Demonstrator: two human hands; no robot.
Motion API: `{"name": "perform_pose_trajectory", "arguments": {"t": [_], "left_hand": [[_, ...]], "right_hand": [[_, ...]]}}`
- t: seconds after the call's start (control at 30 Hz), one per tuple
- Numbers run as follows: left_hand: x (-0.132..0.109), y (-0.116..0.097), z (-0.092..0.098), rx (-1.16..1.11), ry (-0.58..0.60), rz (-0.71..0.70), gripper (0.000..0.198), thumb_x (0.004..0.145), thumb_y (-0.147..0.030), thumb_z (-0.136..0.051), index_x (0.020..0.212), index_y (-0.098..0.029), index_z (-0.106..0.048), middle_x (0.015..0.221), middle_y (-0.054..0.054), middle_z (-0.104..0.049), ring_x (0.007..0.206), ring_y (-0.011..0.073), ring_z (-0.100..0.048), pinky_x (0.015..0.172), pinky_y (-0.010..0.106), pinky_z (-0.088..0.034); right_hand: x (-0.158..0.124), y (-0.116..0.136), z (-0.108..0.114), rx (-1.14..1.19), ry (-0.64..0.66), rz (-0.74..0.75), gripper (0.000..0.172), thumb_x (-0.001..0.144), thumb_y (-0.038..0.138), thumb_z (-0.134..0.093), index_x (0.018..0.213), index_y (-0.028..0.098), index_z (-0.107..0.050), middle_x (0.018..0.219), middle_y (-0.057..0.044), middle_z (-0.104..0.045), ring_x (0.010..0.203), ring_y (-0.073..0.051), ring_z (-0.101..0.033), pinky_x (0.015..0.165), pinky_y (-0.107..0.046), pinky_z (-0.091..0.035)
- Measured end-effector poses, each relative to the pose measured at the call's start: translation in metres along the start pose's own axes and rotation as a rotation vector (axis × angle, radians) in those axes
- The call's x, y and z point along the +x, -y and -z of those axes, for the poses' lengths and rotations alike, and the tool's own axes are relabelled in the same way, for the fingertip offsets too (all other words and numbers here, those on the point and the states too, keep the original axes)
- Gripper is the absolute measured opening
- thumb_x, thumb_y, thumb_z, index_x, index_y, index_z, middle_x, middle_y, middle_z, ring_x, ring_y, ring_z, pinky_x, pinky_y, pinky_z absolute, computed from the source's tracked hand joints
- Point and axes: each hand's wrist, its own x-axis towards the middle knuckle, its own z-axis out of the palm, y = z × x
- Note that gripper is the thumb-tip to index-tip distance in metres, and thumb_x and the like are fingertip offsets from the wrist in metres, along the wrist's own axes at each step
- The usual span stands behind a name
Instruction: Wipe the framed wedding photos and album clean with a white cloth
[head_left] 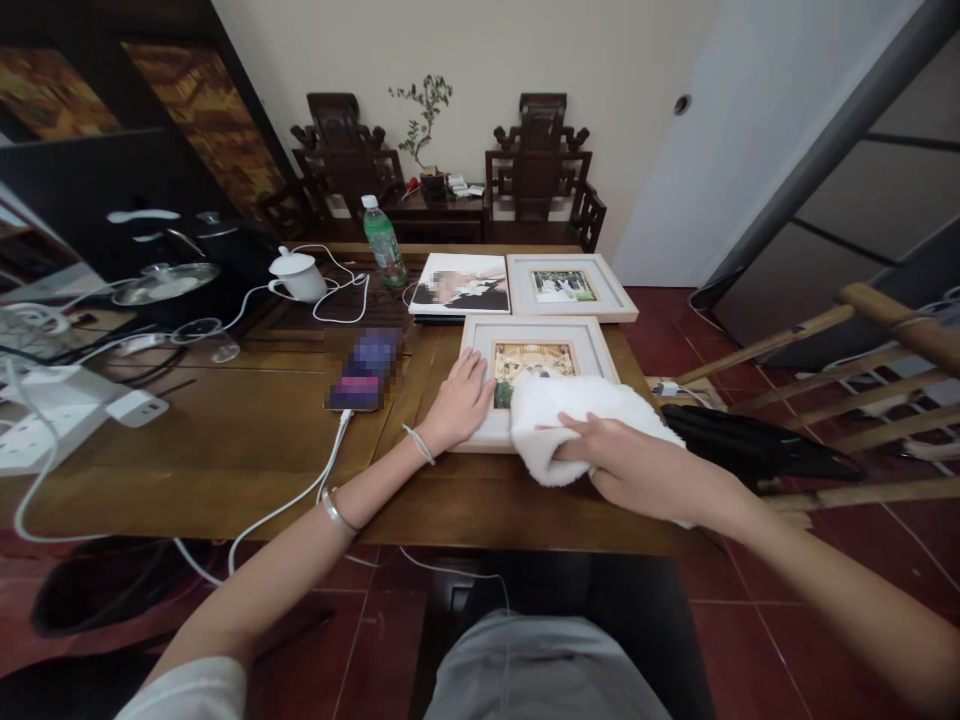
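A light wooden picture frame (540, 328) with a photo inside a pale mat lies flat near the table's front edge. My left hand (461, 400) rests flat on its left side, fingers stretched out over the border. In my right hand (626, 455) is a bunched white cloth (600, 400), which lies over the frame's lower right part and hides some of the photo. Behind it are a second picture frame (622, 290) and, to its left, a white-edged photo print or album (457, 266) on something dark.
Left of the frame a phone (364, 370) is plugged into a white cable. Further left stand a green-labelled bottle (384, 245), a lidded white cup (298, 275), a clear plastic cup (214, 342), a pot (169, 290) and a power strip (49, 420). A wooden chair (885, 330) is at right.
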Motion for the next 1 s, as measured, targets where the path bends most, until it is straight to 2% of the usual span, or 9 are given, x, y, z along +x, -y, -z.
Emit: {"name": "perform_pose_trajectory", "arguments": {"t": [0.07,0.13,0.33,0.47,0.6,0.67,0.77,0.9,1.0], "left_hand": [[0.000,0.000,0.000,0.003,-0.001,-0.004,0.052,0.096,-0.038,-0.026,0.132,-0.004,-0.043,0.145,0.019,-0.037,0.141,0.0275,-0.020,0.112,0.046,-0.028],[0.000,0.001,0.000,0.005,-0.001,-0.003,0.051,0.096,-0.038,-0.026,0.131,-0.005,-0.044,0.145,0.019,-0.037,0.141,0.0274,-0.021,0.112,0.047,-0.028],[0.000,0.000,0.001,0.004,0.005,-0.005,0.049,0.096,-0.035,-0.027,0.131,-0.004,-0.044,0.145,0.019,-0.037,0.141,0.0270,-0.020,0.111,0.047,-0.030],[0.000,0.000,0.001,-0.009,0.011,-0.013,0.050,0.097,-0.034,-0.026,0.132,-0.003,-0.043,0.146,0.018,-0.037,0.142,0.0256,-0.020,0.112,0.046,-0.029],[0.000,0.002,0.001,-0.005,0.001,-0.020,0.051,0.097,-0.035,-0.026,0.132,-0.003,-0.043,0.145,0.018,-0.038,0.141,0.0253,-0.020,0.112,0.044,-0.029],[0.000,0.002,0.001,-0.003,-0.002,-0.028,0.051,0.097,-0.035,-0.026,0.132,-0.002,-0.043,0.145,0.019,-0.038,0.141,0.0251,-0.020,0.113,0.043,-0.028],[0.001,0.002,0.001,-0.009,0.009,-0.028,0.050,0.097,-0.035,-0.026,0.132,-0.003,-0.043,0.145,0.019,-0.038,0.142,0.0252,-0.019,0.112,0.044,-0.028],[0.000,-0.001,0.002,-0.026,0.019,-0.013,0.050,0.097,-0.035,-0.026,0.132,-0.005,-0.042,0.146,0.018,-0.036,0.142,0.0258,-0.019,0.112,0.047,-0.029],[0.000,-0.002,0.001,-0.049,0.016,-0.006,0.049,0.097,-0.035,-0.025,0.132,-0.005,-0.043,0.147,0.018,-0.035,0.142,0.0255,-0.018,0.112,0.047,-0.028]], "right_hand": [[0.001,0.004,-0.002,0.012,-0.016,0.039,0.057,0.066,-0.006,-0.037,0.108,0.019,-0.066,0.113,-0.010,-0.066,0.126,-0.026,-0.046,0.103,-0.043,-0.036],[0.009,-0.002,-0.009,0.032,-0.051,0.042,0.058,0.067,-0.006,-0.037,0.111,0.020,-0.065,0.119,-0.010,-0.064,0.130,-0.026,-0.041,0.106,-0.047,-0.033],[0.050,-0.058,-0.022,-0.006,-0.177,0.009,0.056,0.066,-0.005,-0.037,0.109,0.018,-0.065,0.135,-0.009,-0.053,0.135,-0.026,-0.032,0.110,-0.053,-0.024],[0.079,-0.095,-0.016,-0.089,-0.310,-0.010,0.059,0.067,-0.003,-0.036,0.117,0.017,-0.060,0.141,-0.007,-0.047,0.137,-0.025,-0.029,0.110,-0.054,-0.022],[0.103,-0.114,-0.009,-0.173,-0.403,-0.060,0.063,0.067,-0.003,-0.036,0.124,0.015,-0.056,0.149,-0.009,-0.033,0.139,-0.033,-0.021,0.106,-0.064,-0.020],[0.109,-0.114,-0.010,-0.187,-0.385,-0.097,0.063,0.067,-0.003,-0.036,0.125,0.014,-0.055,0.150,-0.010,-0.032,0.139,-0.036,-0.018,0.104,-0.067,-0.019],[0.104,-0.099,-0.014,-0.204,-0.287,-0.106,0.062,0.068,-0.004,-0.035,0.123,0.014,-0.058,0.148,-0.011,-0.036,0.138,-0.037,-0.018,0.103,-0.068,-0.019],[0.078,-0.059,-0.013,-0.141,-0.142,-0.075,0.063,0.067,-0.005,-0.037,0.121,0.017,-0.060,0.146,-0.011,-0.039,0.137,-0.035,-0.024,0.103,-0.064,-0.025],[0.052,-0.027,-0.005,-0.048,0.005,-0.047,0.062,0.067,-0.006,-0.037,0.118,0.019,-0.062,0.136,-0.013,-0.051,0.133,-0.032,-0.035,0.102,-0.056,-0.034]]}}
